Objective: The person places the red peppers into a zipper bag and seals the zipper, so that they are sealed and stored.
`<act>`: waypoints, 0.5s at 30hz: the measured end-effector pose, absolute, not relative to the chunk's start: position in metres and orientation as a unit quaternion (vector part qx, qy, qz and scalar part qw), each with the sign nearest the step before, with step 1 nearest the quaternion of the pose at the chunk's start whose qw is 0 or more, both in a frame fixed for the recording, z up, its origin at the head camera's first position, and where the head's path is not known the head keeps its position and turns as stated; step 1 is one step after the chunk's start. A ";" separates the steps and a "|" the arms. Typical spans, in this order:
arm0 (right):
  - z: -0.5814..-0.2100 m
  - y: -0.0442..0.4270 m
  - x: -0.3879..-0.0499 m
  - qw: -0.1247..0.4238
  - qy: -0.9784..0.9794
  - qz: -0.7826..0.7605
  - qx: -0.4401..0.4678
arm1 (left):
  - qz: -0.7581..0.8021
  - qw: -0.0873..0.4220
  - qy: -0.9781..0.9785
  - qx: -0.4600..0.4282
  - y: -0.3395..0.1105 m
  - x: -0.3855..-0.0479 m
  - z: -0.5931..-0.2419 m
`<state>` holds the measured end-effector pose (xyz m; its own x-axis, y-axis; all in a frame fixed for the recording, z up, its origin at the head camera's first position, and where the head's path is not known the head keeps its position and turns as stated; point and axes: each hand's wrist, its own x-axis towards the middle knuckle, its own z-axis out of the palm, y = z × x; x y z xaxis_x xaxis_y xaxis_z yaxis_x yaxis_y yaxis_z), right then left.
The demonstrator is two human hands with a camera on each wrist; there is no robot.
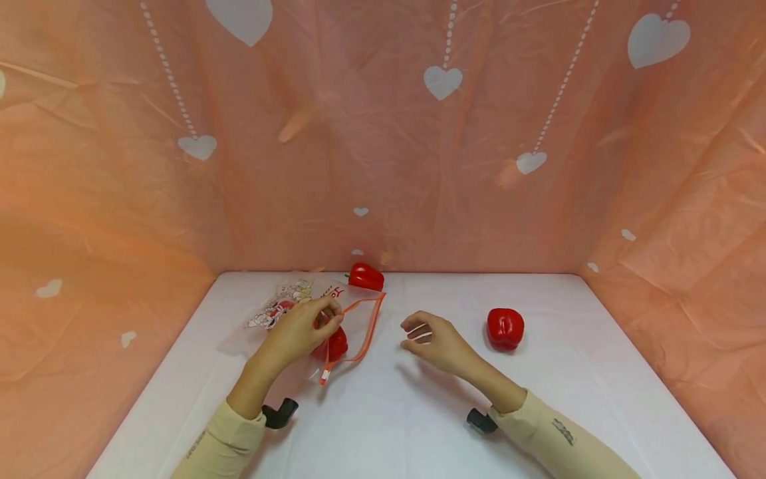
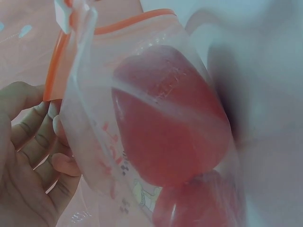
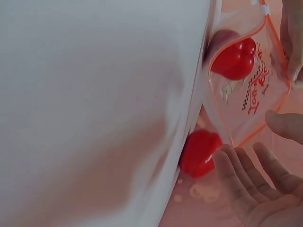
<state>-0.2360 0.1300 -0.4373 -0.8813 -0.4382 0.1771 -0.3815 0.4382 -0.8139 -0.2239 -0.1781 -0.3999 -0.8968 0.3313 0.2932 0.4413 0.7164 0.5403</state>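
Note:
A clear zip bag (image 1: 359,313) with an orange rim and printed figures lies open on the left of the table, its mouth facing right. My left hand (image 1: 308,326) pinches the bag's upper edge between thumb and fingers. Inside are red peppers; one (image 1: 338,344) shows near the mouth, and the left wrist view shows two, one large pepper (image 2: 170,118) above another (image 2: 196,203). To the right of the bag's mouth, my right hand (image 1: 439,342) hovers with fingers spread apart and nothing in them; the right wrist view shows the hand (image 3: 265,184) close to the orange rim.
One red pepper (image 1: 366,277) lies behind the bag near the table's back edge. Another red pepper (image 1: 505,328) sits to the right of my right hand. A peach curtain (image 1: 407,166) with white hearts stands around the white table (image 1: 383,426).

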 end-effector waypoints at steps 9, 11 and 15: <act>-0.434 0.156 -0.232 0.004 0.874 -0.444 -0.198 | -0.314 0.090 -0.920 -0.216 -0.178 -0.225 -0.400; -0.434 0.162 -0.231 -0.006 0.878 -0.438 -0.192 | -0.314 0.089 -0.920 -0.216 -0.178 -0.224 -0.400; -0.433 0.173 -0.229 -0.027 0.885 -0.426 -0.186 | -0.316 0.085 -0.920 -0.215 -0.178 -0.224 -0.400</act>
<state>-0.2289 0.1728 -0.4329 -0.9292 -0.3072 0.2055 -0.3523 0.5684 -0.7435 -0.2236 -0.1783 -0.3997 -0.8935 0.3413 0.2918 0.4486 0.7083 0.5451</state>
